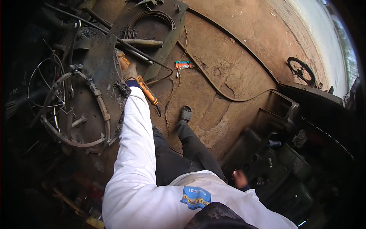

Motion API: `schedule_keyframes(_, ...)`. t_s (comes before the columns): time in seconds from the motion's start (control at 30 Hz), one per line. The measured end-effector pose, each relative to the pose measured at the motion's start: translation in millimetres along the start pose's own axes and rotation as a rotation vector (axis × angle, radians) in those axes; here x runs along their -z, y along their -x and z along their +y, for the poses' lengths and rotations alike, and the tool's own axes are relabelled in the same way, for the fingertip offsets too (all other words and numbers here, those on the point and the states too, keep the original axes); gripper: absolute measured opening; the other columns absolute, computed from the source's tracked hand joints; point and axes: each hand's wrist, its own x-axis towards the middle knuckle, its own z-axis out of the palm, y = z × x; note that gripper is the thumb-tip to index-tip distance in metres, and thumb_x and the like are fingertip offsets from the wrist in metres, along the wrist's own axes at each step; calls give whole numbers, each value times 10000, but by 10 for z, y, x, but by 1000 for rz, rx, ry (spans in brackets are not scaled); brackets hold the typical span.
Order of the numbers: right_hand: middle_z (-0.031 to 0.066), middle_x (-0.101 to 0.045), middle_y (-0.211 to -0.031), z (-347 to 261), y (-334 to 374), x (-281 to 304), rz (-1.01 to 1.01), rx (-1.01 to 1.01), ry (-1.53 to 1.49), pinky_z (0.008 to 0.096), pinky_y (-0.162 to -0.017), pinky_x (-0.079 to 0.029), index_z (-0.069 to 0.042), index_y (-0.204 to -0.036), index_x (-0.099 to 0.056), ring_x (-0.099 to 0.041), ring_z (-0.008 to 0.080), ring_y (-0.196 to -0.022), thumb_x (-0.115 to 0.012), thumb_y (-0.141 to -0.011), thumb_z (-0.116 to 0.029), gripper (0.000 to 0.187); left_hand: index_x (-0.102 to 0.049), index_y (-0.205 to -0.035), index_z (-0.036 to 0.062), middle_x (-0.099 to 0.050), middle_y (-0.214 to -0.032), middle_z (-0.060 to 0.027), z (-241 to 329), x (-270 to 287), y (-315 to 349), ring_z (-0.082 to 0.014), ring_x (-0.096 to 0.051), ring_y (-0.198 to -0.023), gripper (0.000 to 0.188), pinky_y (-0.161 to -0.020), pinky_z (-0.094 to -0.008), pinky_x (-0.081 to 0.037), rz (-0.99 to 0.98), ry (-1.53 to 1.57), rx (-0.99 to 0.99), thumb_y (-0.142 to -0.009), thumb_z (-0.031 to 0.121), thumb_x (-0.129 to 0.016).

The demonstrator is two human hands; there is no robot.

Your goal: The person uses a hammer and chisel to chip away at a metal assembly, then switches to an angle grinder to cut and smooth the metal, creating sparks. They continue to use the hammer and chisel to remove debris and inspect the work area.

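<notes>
My left hand (130,72), in a tan work glove, is wrapped round the body of an orange-yellow angle grinder (148,91). The tool's black cord leaves its lower end. Its upper end lies against the edge of a dark, dusty metal workbench (95,49); its disc is hidden. Left of my forearm, a large ring-shaped metal frame (105,110) with small brackets rests on the bench. My right hand (239,178) hangs bare at my right side, away from the bench. Motion smears its fingers, and I see nothing held in it.
A coil of rod (150,15) and a pipe (143,42) lie on a metal plate beyond the bench. A hose (213,84) and thin cords cross the dirty floor, near a small colourful packet (183,65). Dark metal casings (267,168) stand right; a wheel (301,71) lies farther off.
</notes>
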Motion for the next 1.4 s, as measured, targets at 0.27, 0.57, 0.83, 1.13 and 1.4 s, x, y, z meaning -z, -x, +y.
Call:
schedule_keyframes(0.27, 110, -650, -993, -330, -136, 70, -12, 16, 45, 298, -715, -531, -1, -1242, -535, -643, 167, -811, -590, -941, -307, 433, -502, -1233, -70, -557, -1249, -281, 50, 18, 13, -375, -581, -1136, 879, -979, -412, -438, 66, -218, -87, -637, 504, -802)
schedule_keyframes(0.57, 140, -656, -1043, -643, -315, 27, -31, 122, 87, 311, -766, -517, 5, -1263, -526, -651, 190, -839, -607, -927, -322, 476, -385, -1375, -46, -414, -1411, -261, -93, 25, 300, -366, -447, -1285, 979, -1088, -382, -337, 50, 52, -396, -668, 490, -801)
schedule_keyframes(0.83, 168, -671, -1057, -927, -455, -46, -59, 337, 271, 316, -844, -501, 21, -1190, -582, -662, 232, -944, -624, -907, -328, 451, -417, -1359, -3, -464, -1362, -252, -615, 501, 1383, -374, -481, -1230, 765, -1035, -413, -383, -171, -411, 86, -805, 448, -688)
schedule_keyframes(1.13, 150, -677, -988, -1738, -826, -318, -190, 376, 236, 326, -662, -528, 34, -1229, -544, -662, 188, -748, -613, -919, -334, 487, -592, -1143, 51, -645, -1092, -217, -2006, 1570, 2225, -366, -604, -1054, 473, -904, -435, -476, -811, -392, -526, -815, 392, -600)
schedule_keyframes(1.4, 94, -666, -975, -2595, -298, -905, -158, 516, 103, 277, -583, -473, -3, -1233, -548, -645, 159, -757, -608, -923, -335, 458, -659, -1119, 91, -696, -960, -103, -930, 3964, 1972, -219, -665, -852, 320, -806, -337, -512, -1164, -300, -551, -869, 273, -575)
